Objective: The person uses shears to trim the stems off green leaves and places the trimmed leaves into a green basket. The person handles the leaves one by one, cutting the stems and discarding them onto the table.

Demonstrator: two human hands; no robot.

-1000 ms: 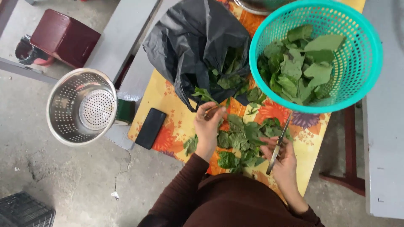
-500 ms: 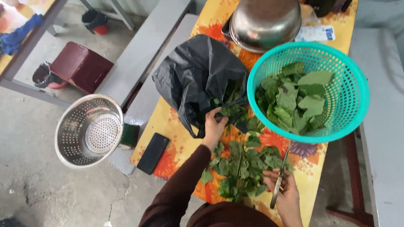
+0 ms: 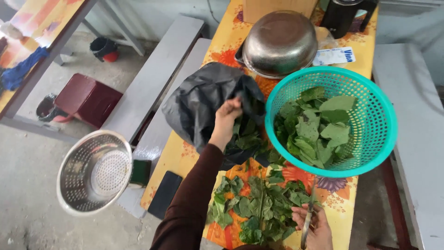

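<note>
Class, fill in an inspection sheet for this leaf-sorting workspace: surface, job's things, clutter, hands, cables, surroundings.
Surface: table with a yellow floral cover.
Job's things: black plastic bag with leaves inside; loose leaf pile on the cover; teal basket holding picked leaves.
Clutter: upturned steel bowl; dark phone at the table edge; card; dark jug.
Hands: left hand at the bag's opening; right hand holds a knife by the pile.
Cables: nothing seen.
Surroundings: steel colander on a grey bench; maroon stool; concrete floor.
</note>
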